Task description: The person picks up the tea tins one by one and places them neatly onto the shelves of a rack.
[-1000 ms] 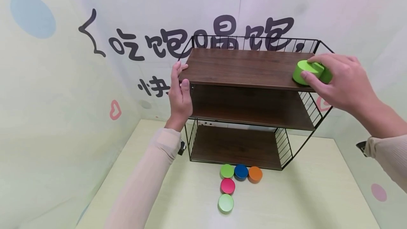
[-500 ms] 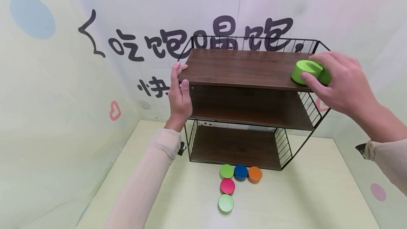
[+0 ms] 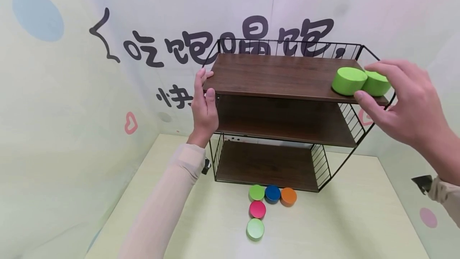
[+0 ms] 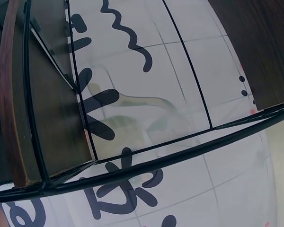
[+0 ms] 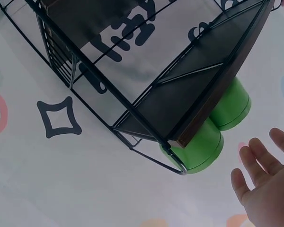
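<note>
In the head view, two bright green cylinders, a left one (image 3: 349, 81) and a right one (image 3: 376, 83), stand side by side at the right end of the top board of a dark-brown shelf rack (image 3: 273, 76). My right hand (image 3: 413, 103) is just right of them, fingers spread, holding nothing. The right wrist view shows a gap between that hand (image 5: 270, 184) and the nearer green cylinder (image 5: 199, 147). My left hand (image 3: 205, 109) holds the left front corner of the top board, thumb in front and fingers along the side. Only a sliver of it shows in the left wrist view.
On the pale table (image 3: 316, 227) before the rack lie a lime-green disc (image 3: 256, 192), a blue disc (image 3: 272, 194), an orange disc (image 3: 288, 196), a red disc (image 3: 257, 209) and a pale green disc (image 3: 255, 229). Black wire sides (image 3: 321, 167) frame the shelves. Printed sheets hang behind.
My right hand has let go of the green cylinders and drawn back to the right, uncovering the right one. My left hand stays on the rack's corner.
</note>
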`<state>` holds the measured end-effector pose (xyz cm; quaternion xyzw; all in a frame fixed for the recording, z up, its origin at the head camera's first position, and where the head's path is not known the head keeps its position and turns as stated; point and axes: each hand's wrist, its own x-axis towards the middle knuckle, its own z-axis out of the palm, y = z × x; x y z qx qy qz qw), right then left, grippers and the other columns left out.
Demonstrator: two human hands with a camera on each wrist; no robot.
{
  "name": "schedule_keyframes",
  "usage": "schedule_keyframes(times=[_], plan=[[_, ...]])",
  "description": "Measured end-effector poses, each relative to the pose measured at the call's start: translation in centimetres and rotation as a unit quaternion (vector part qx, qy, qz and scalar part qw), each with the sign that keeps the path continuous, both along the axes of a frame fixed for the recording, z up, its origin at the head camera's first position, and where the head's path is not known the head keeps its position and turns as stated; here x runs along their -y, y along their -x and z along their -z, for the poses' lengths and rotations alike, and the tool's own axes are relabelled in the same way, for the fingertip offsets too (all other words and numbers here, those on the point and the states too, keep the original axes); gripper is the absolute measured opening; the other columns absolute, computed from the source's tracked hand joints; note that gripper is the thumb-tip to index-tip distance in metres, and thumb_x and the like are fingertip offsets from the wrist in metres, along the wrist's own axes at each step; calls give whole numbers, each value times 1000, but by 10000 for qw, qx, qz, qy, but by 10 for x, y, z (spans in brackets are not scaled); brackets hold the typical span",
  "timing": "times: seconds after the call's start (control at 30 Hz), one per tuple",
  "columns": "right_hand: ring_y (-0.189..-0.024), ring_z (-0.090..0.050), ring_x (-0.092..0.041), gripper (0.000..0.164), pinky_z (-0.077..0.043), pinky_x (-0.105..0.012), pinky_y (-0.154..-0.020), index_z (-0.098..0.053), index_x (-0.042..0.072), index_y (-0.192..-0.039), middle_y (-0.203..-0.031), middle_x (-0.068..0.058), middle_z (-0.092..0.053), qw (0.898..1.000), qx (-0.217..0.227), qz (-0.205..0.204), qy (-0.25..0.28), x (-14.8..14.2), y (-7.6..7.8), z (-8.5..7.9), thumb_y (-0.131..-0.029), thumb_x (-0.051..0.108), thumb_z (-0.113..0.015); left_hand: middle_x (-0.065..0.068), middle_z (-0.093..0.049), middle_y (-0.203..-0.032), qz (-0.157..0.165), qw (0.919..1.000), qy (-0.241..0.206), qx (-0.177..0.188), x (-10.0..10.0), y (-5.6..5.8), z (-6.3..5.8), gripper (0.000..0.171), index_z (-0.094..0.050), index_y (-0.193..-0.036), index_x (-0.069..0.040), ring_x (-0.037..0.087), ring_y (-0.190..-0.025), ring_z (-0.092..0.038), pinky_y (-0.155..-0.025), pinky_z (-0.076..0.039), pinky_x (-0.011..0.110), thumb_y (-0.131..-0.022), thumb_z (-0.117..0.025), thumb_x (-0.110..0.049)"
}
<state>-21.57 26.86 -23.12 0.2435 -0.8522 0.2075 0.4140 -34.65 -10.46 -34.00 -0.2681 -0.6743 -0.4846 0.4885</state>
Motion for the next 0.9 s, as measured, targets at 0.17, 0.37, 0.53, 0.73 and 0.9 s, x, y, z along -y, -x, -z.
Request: schedule_keyframes(times=[0.17, 0.37, 0.53, 0.73, 0.9], plan=[[-109, -52, -42, 72, -32, -45, -100, -65, -7, -118, -113, -27, -64, 9998, -138, -132, 77, 3, -6, 6, -91, 60, -57, 14, -57, -134, 44, 10000, 11, -49, -1, 1, 0, 53, -38, -144, -1, 26, -131, -49, -105, -37, 37, -108, -35, -40], [-110, -54, -20, 78, -32, -39, -97, -67, -7, -114, -111, -25, -66, 9987, -392, -287, 162, 12, -10, 11, -91, 66, -53, 12, -57, -135, -31, 10000, 22, 32, 0, 0, 0, 55, -37, -144, 0, 20, -132, -48, -106, -37, 37, -108, -34, -41], [-110, -58, -30, 73, -30, -30, -97, -68, -8, -107, -105, -26, -67, 9961, -731, -366, 327, 26, -18, 19, -92, 63, -56, 11, -57, -135, -44, 10000, 26, 41, 1, -1, 0, 54, -36, -145, -1, 18, -133, -48, -106, -37, 38, -108, -35, -41], [-95, -55, -39, 70, -30, -25, -96, -68, -8, -102, -100, -25, -67, 9928, -953, -551, 476, 39, -24, 29, -93, 60, -57, 12, -57, -135, -59, 10000, 20, 25, 0, 0, 0, 56, -37, -145, 0, 19, -132, -48, -107, -36, 38, -108, -34, -42], [-95, -57, -40, 65, -30, -25, -95, -69, -8, -103, -102, -25, -68, 9910, -965, -832, 415, 43, -24, 45, -93, 55, -60, 12, -57, -135, -64, 10000, 35, 46, 0, 0, 0, 55, -36, -145, -1, 19, -132, -48, -107, -37, 38, -108, -34, -41]])
